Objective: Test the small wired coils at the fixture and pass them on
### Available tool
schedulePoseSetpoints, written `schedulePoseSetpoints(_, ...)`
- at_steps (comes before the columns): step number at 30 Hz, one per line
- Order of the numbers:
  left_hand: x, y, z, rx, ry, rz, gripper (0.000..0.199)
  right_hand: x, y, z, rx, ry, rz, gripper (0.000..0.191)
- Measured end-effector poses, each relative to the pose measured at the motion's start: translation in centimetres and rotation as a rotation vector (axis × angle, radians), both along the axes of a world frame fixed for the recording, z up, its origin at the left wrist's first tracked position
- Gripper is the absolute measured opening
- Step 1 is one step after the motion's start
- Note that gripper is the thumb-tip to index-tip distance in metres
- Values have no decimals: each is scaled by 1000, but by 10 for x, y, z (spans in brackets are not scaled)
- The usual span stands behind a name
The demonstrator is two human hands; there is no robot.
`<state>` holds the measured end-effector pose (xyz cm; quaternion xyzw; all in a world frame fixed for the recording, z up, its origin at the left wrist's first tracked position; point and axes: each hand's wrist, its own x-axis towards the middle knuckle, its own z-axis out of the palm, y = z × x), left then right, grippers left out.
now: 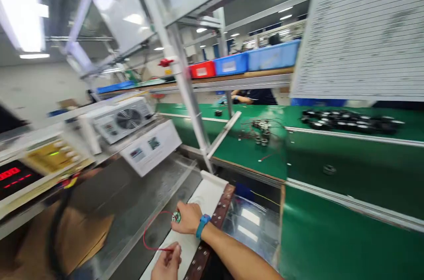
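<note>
Between the fingertips of my right hand (189,218), which wears a blue wristband, a small round green circuit board (176,216) is gripped. A red wire (145,232) loops out from the board to the left and curves back down. My left hand (167,264), lower in the view, pinches the wire's other end between thumb and finger. Both hands are over a white strip (198,198) bordered by a brown bar with metal studs (217,217). Part of the board is hidden by the right fingers.
Power supplies (53,156) with a red display stand at left, near a white fan unit (124,119). A metal post (187,99) rises ahead. Wired parts (261,130) lie on the green bench; black round parts (351,121) sit beyond the conveyor (357,169). Another person's arm (243,99) shows behind.
</note>
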<state>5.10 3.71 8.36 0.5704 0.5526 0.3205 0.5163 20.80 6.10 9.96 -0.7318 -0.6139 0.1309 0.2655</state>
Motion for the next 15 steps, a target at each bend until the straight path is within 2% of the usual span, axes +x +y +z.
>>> schedulePoseSetpoints(2,45,17,30,-47,-139,-35,75,62,-12,21,16,9,-242,41)
schedulePoseSetpoints(4,96,24,72,-59,-279,-123,73,130,-31,44,18,0,-467,38)
schedulePoseSetpoints(5,121,24,95,-30,-366,-154,68,165,-40,55,17,-6,-568,38)
schedulePoseSetpoints(7,162,19,133,69,-510,-128,58,231,-58,73,2,-9,-740,38)
schedulePoseSetpoints(8,178,14,145,95,-549,-126,52,261,-66,79,-12,-6,-810,38)
schedulePoseSetpoints(9,190,9,151,103,-559,-130,47,288,-73,82,-32,0,-867,39)
schedulePoseSetpoints(10,198,2,150,89,-538,-154,43,312,-80,84,-57,11,-915,40)
schedulePoseSetpoints(12,203,-9,130,32,-429,-223,42,349,-94,83,-105,37,-965,41)
schedulePoseSetpoints(15,184,-16,72,-74,-216,-309,52,380,-125,76,-98,15,-898,40)
